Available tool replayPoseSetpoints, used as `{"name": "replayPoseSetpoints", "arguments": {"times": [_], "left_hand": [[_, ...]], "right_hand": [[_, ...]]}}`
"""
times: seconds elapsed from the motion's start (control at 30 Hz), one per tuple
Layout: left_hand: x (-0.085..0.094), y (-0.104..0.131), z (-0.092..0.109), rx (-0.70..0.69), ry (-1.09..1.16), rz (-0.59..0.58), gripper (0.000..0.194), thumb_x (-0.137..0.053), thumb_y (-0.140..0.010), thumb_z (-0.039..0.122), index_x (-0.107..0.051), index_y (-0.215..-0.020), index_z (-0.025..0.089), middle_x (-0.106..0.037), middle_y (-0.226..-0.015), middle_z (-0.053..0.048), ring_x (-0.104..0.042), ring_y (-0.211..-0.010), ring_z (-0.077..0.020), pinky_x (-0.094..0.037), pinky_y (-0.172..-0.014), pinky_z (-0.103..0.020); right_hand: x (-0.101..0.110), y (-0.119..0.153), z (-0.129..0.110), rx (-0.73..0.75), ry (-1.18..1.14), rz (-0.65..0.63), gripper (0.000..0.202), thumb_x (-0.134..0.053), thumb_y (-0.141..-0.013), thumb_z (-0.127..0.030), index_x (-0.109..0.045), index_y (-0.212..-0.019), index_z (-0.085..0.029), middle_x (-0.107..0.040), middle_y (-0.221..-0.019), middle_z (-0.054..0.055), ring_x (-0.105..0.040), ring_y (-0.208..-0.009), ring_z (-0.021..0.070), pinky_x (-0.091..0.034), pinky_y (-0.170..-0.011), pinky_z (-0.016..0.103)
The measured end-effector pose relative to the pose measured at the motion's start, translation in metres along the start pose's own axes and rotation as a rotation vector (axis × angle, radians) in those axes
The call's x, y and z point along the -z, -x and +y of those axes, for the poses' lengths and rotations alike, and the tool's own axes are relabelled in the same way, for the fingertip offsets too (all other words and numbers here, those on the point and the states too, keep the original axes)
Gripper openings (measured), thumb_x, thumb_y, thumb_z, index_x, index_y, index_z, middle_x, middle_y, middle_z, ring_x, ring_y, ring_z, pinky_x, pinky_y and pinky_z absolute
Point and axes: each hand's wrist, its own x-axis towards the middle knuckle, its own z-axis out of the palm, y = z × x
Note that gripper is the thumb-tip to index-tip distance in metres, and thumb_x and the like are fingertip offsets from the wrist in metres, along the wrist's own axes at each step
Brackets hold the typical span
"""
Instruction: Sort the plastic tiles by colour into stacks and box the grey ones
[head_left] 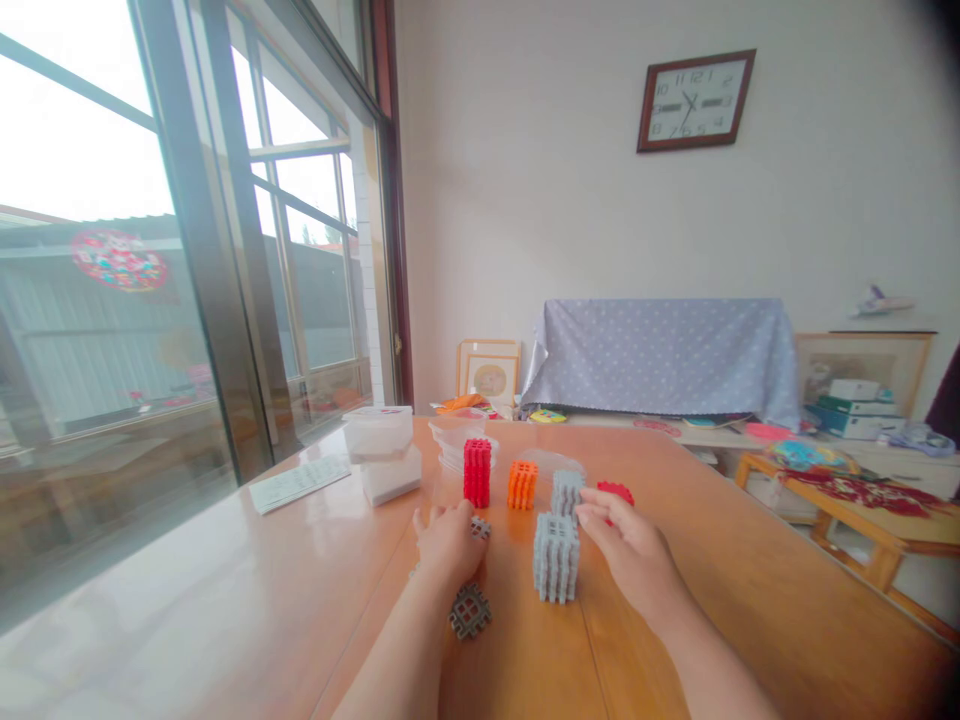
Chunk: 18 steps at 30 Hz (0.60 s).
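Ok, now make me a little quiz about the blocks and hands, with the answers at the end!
1. Fill in: the fingertips of the right hand are at the back stack, which is coloured ____.
2. Which colour stack stands just right of the red stack? A) green B) orange C) purple
3. True or false: the left hand is holding the red stack.

Key:
1. Light grey.
2. B, the orange stack.
3. False; it is at a dark grey piece.
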Motion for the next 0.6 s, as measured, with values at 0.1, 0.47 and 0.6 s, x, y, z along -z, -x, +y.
{"name": "replayPoseSetpoints", "arguments": {"times": [0.1, 0.47, 0.6], "left_hand": [[0.003, -0.002, 0.006, -0.010, 0.050, 0.056, 0.026, -0.072, -0.066, 0.017, -0.064, -0.089, 0.024, -0.071, -0.091, -0.010, -0.056, -0.113, -0.0388, -0.008, -0.115, -0.061], [0.025, 0.048, 0.089, -0.357, 0.852, 0.106, 0.062, -0.080, -0.073, 0.019, -0.060, -0.132, 0.023, -0.063, -0.126, -0.012, -0.057, -0.119, -0.0287, -0.040, -0.108, -0.037], [0.024, 0.060, 0.098, -0.382, 0.891, 0.069, 0.063, -0.083, -0.072, 0.019, -0.062, -0.131, 0.023, -0.064, -0.122, -0.012, -0.057, -0.115, -0.0286, -0.040, -0.106, -0.038]], "right_hand": [[0.000, -0.002, 0.003, 0.013, 0.001, 0.025, 0.049, -0.061, -0.091, -0.055, -0.065, -0.125, -0.021, -0.072, -0.124, 0.014, -0.066, -0.118, 0.0307, -0.049, -0.105, 0.046], [-0.006, 0.011, -0.023, 0.128, 0.028, 0.022, 0.048, -0.061, -0.092, -0.056, -0.065, -0.128, -0.024, -0.072, -0.125, 0.012, -0.066, -0.117, 0.0302, -0.052, -0.101, 0.044], [-0.010, 0.017, -0.033, 0.159, 0.006, -0.031, 0.042, -0.063, -0.092, -0.051, -0.067, -0.123, -0.024, -0.074, -0.119, 0.010, -0.068, -0.110, 0.0290, -0.052, -0.100, 0.043]]}}
